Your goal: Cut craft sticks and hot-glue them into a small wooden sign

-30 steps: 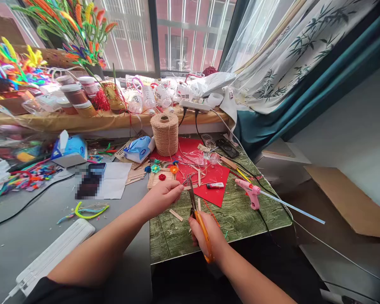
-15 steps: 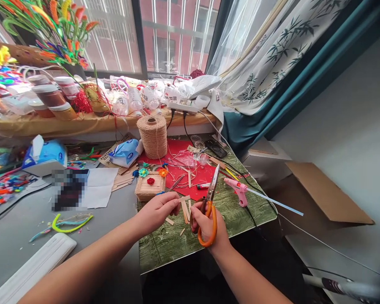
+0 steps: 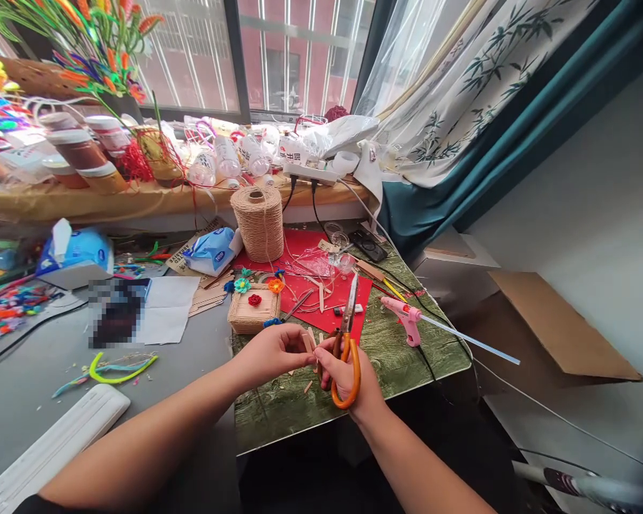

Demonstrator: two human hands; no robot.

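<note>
My right hand is wrapped round the orange-handled scissors, whose blades point up and away from me. Pinched in my left hand is a short wooden craft stick; the right thumb and fingertips meet its lower end. Just beyond the fingers, more wooden sticks lie on the green table, partly hidden by my hands. Behind my left hand sits a small twine-wrapped box decorated with a red flower and several coloured flowers round its back edge.
A large twine spool stands behind the box. Red sheet carries plastic scraps and string. At right lies a pink glue gun with a long glue stick and cord. Tissue packs, pipe cleaners and a white case are at left.
My hands have come together. The craft stick has turned from nearly level to steeply tilted, and my right fingertips now meet it. The scissors have shifted slightly left.
</note>
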